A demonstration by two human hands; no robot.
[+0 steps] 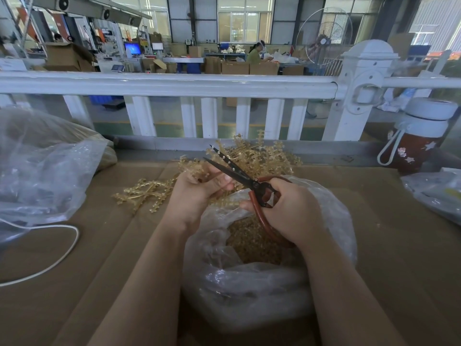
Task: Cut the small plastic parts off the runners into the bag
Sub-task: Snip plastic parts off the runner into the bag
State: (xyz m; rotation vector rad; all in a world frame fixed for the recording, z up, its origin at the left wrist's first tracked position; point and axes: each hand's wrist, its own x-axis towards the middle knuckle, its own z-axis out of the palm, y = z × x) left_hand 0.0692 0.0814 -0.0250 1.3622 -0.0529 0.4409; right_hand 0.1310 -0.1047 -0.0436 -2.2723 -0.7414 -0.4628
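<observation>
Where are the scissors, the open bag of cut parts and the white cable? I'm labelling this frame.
scissors (233, 171): head view, on the dark blades above the pivot.
open bag of cut parts (249, 290): head view, on its clear front wall.
white cable (65, 255): head view, on its curve at the left.

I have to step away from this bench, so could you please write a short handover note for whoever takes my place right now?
Left hand grips a runner above the bag.
Right hand grips the scissors, blades open beside that runner.
Bag sits open on the cardboard between the forearms, already holding many cut parts.
Uncut runners lie in a pile behind the hands; more lie to the left.
Left to do: trim the held runner, then the rest.
</observation>
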